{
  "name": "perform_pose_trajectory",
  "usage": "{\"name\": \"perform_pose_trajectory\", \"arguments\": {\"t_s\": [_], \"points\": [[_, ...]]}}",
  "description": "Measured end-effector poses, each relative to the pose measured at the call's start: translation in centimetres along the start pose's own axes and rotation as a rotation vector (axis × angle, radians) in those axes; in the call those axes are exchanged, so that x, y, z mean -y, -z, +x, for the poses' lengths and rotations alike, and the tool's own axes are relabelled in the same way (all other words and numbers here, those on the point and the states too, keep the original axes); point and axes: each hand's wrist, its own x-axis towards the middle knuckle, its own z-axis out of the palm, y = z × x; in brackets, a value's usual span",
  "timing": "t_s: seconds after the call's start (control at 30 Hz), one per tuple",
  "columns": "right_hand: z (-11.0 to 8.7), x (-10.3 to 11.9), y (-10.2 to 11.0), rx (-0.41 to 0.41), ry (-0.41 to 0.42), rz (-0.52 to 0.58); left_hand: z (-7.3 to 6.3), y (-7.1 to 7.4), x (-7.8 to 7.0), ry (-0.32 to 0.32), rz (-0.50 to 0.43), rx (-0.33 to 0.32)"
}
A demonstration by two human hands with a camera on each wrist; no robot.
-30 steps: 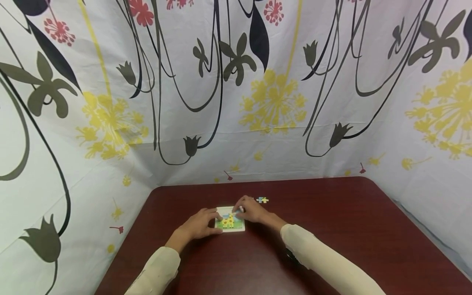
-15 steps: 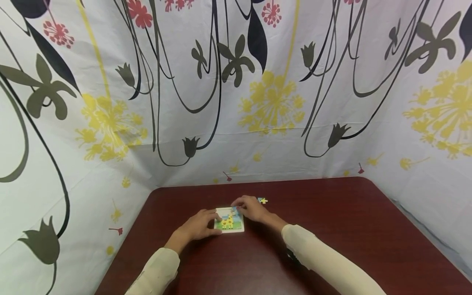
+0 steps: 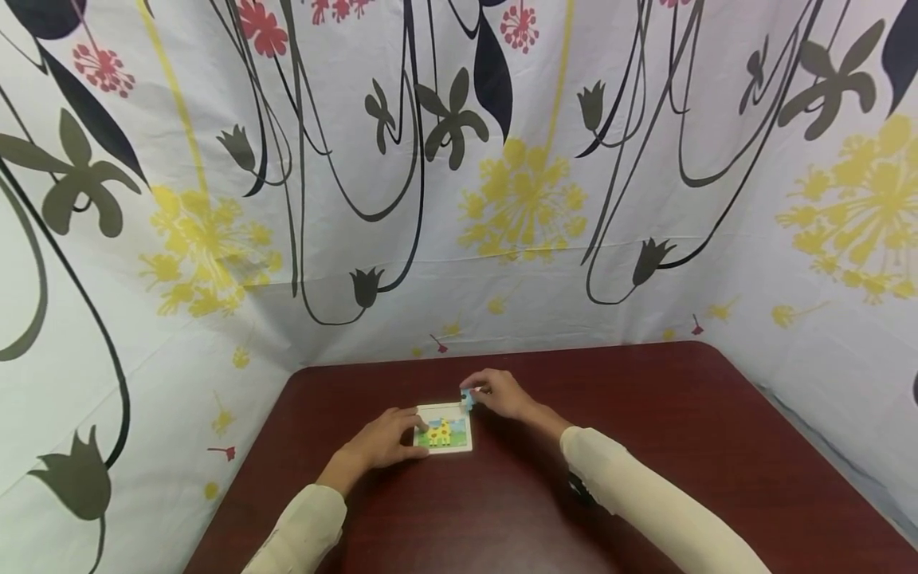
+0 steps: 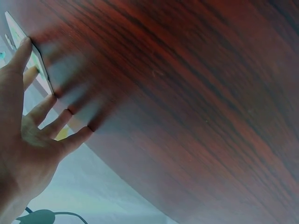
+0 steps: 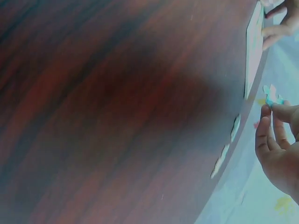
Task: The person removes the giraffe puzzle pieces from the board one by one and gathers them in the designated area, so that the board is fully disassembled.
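A small puzzle tray (image 3: 452, 450) with a pale rim lies on the table, its picture a yellow giraffe on blue and green. My left hand (image 3: 382, 440) rests at its left side with fingers spread, the thumb near the front edge and the index finger over the picture. In the left wrist view the left hand (image 4: 23, 128) has its outer fingertips on the tabletop. Just above the tray's back right corner, my right hand (image 3: 506, 395) pinches a blue puzzle piece (image 3: 467, 399) between thumb and fingers, tilted up. The right wrist view shows this puzzle piece (image 5: 272, 95) at the fingertips.
In the right wrist view two loose puzzle pieces, one nearer the tray (image 5: 235, 128) and one farther off (image 5: 219, 161), lie flat on the table. The dark red tabletop (image 3: 645, 462) ends at a flower-printed curtain (image 3: 531, 303) behind and at both sides.
My right hand has lifted the blue piece off the picture and moved it toward the tray's back right corner. The loose piece behind is now covered by that hand. My left hand stays put.
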Motion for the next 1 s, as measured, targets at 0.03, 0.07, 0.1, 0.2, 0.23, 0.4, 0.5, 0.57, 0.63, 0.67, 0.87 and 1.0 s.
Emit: {"name": "perform_pose_trajectory", "arguments": {"t_s": [0.03,0.07,0.1,0.2,0.23,0.4,0.5,0.57,0.63,0.67,0.87,1.0], "points": [[-0.1,-0.1,0.4,-0.001,-0.003,-0.003,0.0,0.0,0.0,-0.002,0.002,-0.002],[-0.3,-0.3,0.7,-0.005,-0.004,-0.012,-0.1,0.0,0.0,-0.004,0.003,-0.006],[-0.4,-0.4,1.1,-0.006,-0.009,-0.017,-0.1,0.0,0.1,-0.005,0.004,-0.009],[-0.9,-0.9,2.4,-0.02,-0.016,-0.035,-0.1,0.0,0.1,-0.01,0.005,-0.017],[-1.1,-1.1,2.8,-0.025,-0.027,-0.039,0.0,0.0,0.1,-0.011,0.003,-0.019],[-1.9,-2.4,4.7,-0.041,-0.089,-0.067,0.0,0.1,0.1,0.012,-0.01,-0.023],[-2.5,-3.2,5.4,-0.04,-0.117,-0.084,-0.1,0.1,0.0,0.053,-0.007,-0.029],[-2.7,-3.7,5.8,-0.039,-0.133,-0.09,-0.1,0.2,0.0,0.081,-0.004,-0.032],[-2.9,-4.0,6.2,-0.04,-0.143,-0.096,-0.1,0.3,-0.1,0.096,-0.003,-0.036],[-3.1,-4.1,6.3,-0.041,-0.152,-0.096,-0.1,0.3,-0.1,0.101,-0.005,-0.036],[-3.6,-5.1,6.9,-0.049,-0.198,-0.109,0.0,0.3,-0.1,0.117,-0.004,-0.037],[-4.1,-6.3,7.1,-0.05,-0.241,-0.109,0.0,0.4,-0.1,0.121,-0.003,-0.039]]}}
